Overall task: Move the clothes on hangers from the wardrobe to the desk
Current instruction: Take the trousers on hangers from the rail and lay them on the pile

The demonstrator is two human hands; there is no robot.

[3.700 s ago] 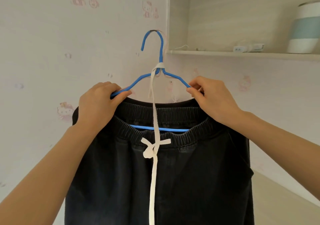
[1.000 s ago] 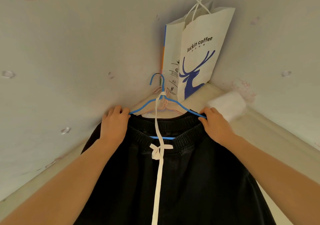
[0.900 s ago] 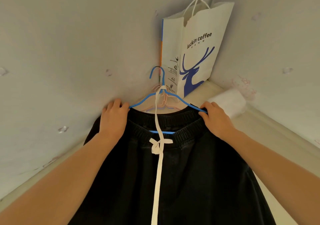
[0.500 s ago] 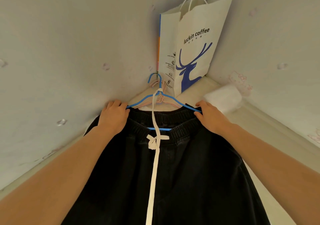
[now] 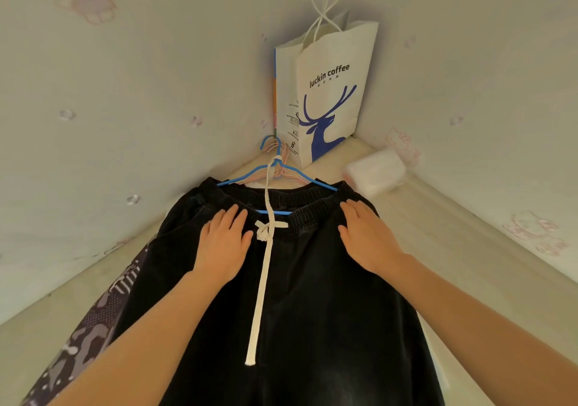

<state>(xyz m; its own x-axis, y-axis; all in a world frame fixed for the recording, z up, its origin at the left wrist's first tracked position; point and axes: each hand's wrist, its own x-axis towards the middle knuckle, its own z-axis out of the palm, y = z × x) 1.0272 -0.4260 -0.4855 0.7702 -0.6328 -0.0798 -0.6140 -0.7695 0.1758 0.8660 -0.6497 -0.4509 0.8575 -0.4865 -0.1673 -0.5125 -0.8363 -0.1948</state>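
- Flat now, both palms press the black trousers (image 5: 312, 296): left hand (image 5: 223, 246) and right hand (image 5: 367, 239) spread wide, gripping nothing.
- Trousers lie on the desk (image 5: 453, 249), on a blue hanger (image 5: 294, 175).
- Behind the hanger stands a paper bag (image 5: 328, 92).

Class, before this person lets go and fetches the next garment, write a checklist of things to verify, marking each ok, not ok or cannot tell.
1. Black trousers lie on the desk: ok.
2. Blue hanger set down with them: ok.
3. Left hand and right hand flat, gripping nothing: ok.
4. Paper bag upright, untouched: ok.
5. Trouser legs fully on the desk: cannot tell.
6. Wardrobe emptied: cannot tell.
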